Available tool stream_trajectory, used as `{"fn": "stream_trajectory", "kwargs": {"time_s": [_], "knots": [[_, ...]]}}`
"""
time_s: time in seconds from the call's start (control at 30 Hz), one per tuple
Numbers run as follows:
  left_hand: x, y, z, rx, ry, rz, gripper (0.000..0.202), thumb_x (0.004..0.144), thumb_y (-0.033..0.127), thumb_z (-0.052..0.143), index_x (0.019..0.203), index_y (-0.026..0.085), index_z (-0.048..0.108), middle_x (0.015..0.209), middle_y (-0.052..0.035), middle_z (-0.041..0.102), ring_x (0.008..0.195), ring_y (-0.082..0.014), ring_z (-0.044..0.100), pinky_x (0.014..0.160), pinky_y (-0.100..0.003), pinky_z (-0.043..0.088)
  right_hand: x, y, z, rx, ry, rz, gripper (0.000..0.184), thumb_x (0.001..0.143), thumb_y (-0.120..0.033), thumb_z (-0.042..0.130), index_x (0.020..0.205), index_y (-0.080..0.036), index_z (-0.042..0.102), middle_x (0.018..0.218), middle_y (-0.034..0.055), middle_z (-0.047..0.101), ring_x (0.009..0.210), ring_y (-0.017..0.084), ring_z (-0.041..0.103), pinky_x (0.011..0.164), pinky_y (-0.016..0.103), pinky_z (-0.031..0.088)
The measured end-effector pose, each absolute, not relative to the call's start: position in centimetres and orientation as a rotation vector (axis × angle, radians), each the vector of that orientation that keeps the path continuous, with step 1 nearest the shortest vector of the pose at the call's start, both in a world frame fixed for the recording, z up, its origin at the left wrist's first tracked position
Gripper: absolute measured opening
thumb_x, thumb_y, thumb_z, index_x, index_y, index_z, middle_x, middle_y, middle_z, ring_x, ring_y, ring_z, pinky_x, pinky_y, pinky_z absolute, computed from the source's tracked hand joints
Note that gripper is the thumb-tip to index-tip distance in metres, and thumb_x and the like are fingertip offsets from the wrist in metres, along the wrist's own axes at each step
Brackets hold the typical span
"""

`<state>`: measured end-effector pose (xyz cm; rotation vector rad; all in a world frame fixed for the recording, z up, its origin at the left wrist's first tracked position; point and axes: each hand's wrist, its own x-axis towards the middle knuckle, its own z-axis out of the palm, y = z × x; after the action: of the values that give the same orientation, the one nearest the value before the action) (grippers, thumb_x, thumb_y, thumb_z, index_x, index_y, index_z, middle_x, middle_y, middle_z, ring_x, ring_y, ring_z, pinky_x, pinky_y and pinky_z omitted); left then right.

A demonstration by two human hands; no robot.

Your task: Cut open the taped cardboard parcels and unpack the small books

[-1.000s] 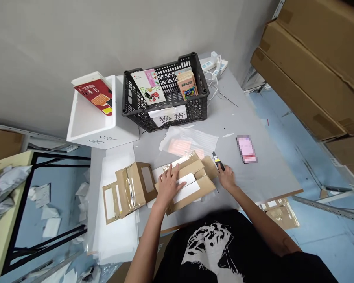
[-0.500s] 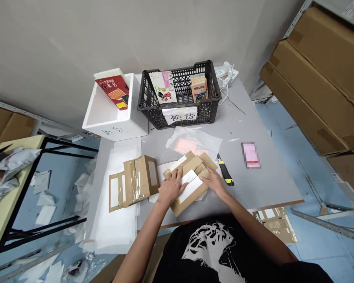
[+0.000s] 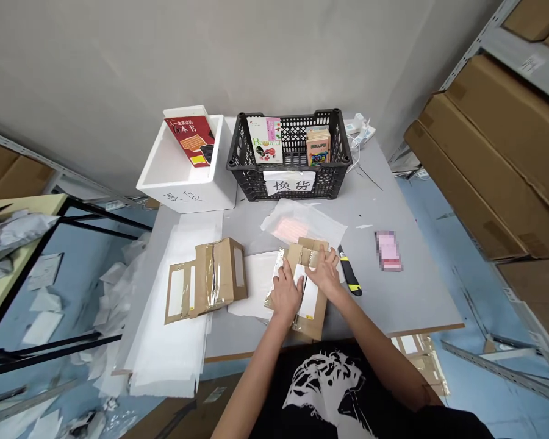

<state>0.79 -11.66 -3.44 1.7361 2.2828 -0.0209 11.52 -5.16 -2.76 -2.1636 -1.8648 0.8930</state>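
A: What are those hands doing with the flattened carton (image 3: 319,308)?

B: The left hand (image 3: 286,296) lies over it, fingers apart, holding nothing up; the right hand (image 3: 327,277) spreads over its far end, thumb and fingers apart on top, though from here I can't tell whether any fingertips hook the edge.

A: Where does the carton sit?

B: Near the front of the grey tabletop (image 3: 402,305), between the taped carton (image 3: 215,271) on the left and the utility knife (image 3: 350,274) just beside the right hand; it partly covers a white sheet (image 3: 251,283).

A: How would you handle it well?

B: I'd press with flat palms and follow the creases; cardboard like that may spring back, and the taped edges could be stiff; I'd also mind the knife, since I can't tell whether its blade is out.

A: And the rest?

B: Farther back, a translucent wrapper (image 3: 327,228) with something pink inside; behind it, a black plastic crate (image 3: 332,183) of books beside a white foam box (image 3: 224,183); a phone (image 3: 388,251) lies to the right; long white sheets (image 3: 169,360) hang over the front edge; brown boxes (image 3: 476,158) stand shelved above a blue floor (image 3: 439,210).
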Motion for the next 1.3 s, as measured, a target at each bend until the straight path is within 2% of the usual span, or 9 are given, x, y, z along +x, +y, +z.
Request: {"fn": "stream_trajectory", "kwargs": {"time_s": [0.17, 0.27, 0.4, 0.53, 0.8, 0.93, 1.07, 1.2, 1.3], "knots": [[0.6, -11.4, -3.6, 1.737, 2.287, -0.004, 0.068, 0.093, 0.048, 0.026, 0.150, 0.016, 0.006, 0.133, -0.0167, 0.046, 0.103, -0.0276, 0.052, 0.067, -0.036, 0.054, 13.4, -4.1, -2.0, -1.998, -1.981, 1.105, 0.075, 0.069, -0.030, 0.061, 0.137, -0.012, 0.033, 0.139, 0.0197, 0.031, 0.132, 0.035, 0.027, 0.105, 0.047, 0.031], [0.5, -11.1, -3.6, 1.726, 2.289, -0.008, 0.067, 0.093, 0.047, 0.026, 0.150, 0.016, 0.007, 0.133, -0.0164, 0.047, 0.102, -0.0274, 0.053, 0.067, -0.035, 0.054, 15.7, -3.7, -2.3, -1.696, -1.996, 1.311, 0.076, 0.067, -0.025, 0.059, 0.137, -0.016, 0.032, 0.138, 0.0153, 0.037, 0.132, 0.027, 0.033, 0.109, 0.042, 0.028], [0.6, -10.9, -3.4, 1.724, 2.277, 0.017, 0.074, 0.091, 0.054, 0.028, 0.149, 0.014, 0.006, 0.136, -0.0172, 0.044, 0.105, -0.0288, 0.052, 0.068, -0.037, 0.054, 18.0, -4.2, -2.9, -1.407, -1.901, 1.464, 0.082, 0.069, -0.022, 0.053, 0.144, -0.023, 0.022, 0.152, 0.0099, 0.022, 0.141, 0.022, 0.018, 0.114, 0.043, 0.021], [0.8, -10.6, -3.0, 1.702, 2.250, 0.012, 0.099, 0.078, 0.064, 0.047, 0.149, 0.011, 0.003, 0.138, -0.0191, 0.041, 0.108, -0.0319, 0.050, 0.070, -0.038, 0.054, 18.6, -4.8, -3.3, -1.408, -1.789, 1.507, 0.088, 0.071, -0.023, 0.052, 0.149, -0.024, 0.012, 0.158, 0.0051, 0.008, 0.144, 0.019, 0.007, 0.116, 0.042, 0.010], [0.9, -10.5, -2.8, 1.693, 2.187, 0.005, 0.101, 0.072, 0.038, 0.059, 0.148, 0.011, -0.002, 0.141, -0.0180, 0.038, 0.113, -0.0318, 0.048, 0.079, -0.039, 0.053, 19.0, -4.8, -4.6, -1.395, -1.696, 1.537, 0.091, 0.072, -0.025, 0.052, 0.150, -0.027, 0.006, 0.158, 0.0023, 0.008, 0.144, 0.019, 0.009, 0.114, 0.041, 0.018], [1.0, -10.7, -2.5, 1.671, 2.216, 0.013, 0.095, 0.077, 0.046, 0.054, 0.148, 0.009, 0.002, 0.141, -0.0200, 0.037, 0.113, -0.0336, 0.048, 0.081, -0.042, 0.052, 17.2, -4.8, -4.8, -1.601, -1.731, 1.318, 0.095, 0.072, -0.028, 0.057, 0.150, -0.023, 0.004, 0.158, 0.0060, 0.003, 0.144, 0.021, 0.004, 0.116, 0.041, 0.012], [1.0, -11.5, -1.2, 1.627, 2.162, -0.073, 0.093, 0.081, 0.056, 0.047, 0.148, 0.007, 0.005, 0.145, -0.0230, 0.032, 0.114, -0.0360, 0.049, 0.080, -0.044, 0.051, 15.3, -4.5, -4.2, -1.693, -1.786, 1.206, 0.091, 0.075, -0.031, 0.058, 0.150, -0.017, 0.008, 0.157, 0.0119, 0.001, 0.143, 0.025, 0.009, 0.116, 0.042, 0.016], [0.2, -12.1, 0.4, 2.076, 2.058, -0.103, 0.076, 0.085, 0.036, 0.049, 0.148, 0.012, 0.015, 0.151, -0.0200, 0.024, 0.131, -0.0372, 0.035, 0.099, -0.052, 0.039, 13.9, -3.6, -4.2, -1.612, -1.952, 1.255, 0.089, 0.075, -0.032, 0.060, 0.149, -0.010, 0.016, 0.157, 0.0172, 0.001, 0.143, 0.028, 0.011, 0.115, 0.043, 0.020], [-1.0, -11.0, 1.5, 2.576, 1.594, -0.134, 0.066, 0.085, 0.014, 0.042, 0.147, 0.018, 0.022, 0.148, -0.0133, 0.034, 0.137, -0.0276, 0.029, 0.111, -0.050, 0.023, 13.3, -2.7, -4.6, -1.407, -2.039, 1.375, 0.085, 0.077, -0.027, 0.058, 0.149, -0.013, 0.015, 0.157, 0.0151, -0.001, 0.144, 0.025, 0.009, 0.115, 0.042, 0.019]]}}
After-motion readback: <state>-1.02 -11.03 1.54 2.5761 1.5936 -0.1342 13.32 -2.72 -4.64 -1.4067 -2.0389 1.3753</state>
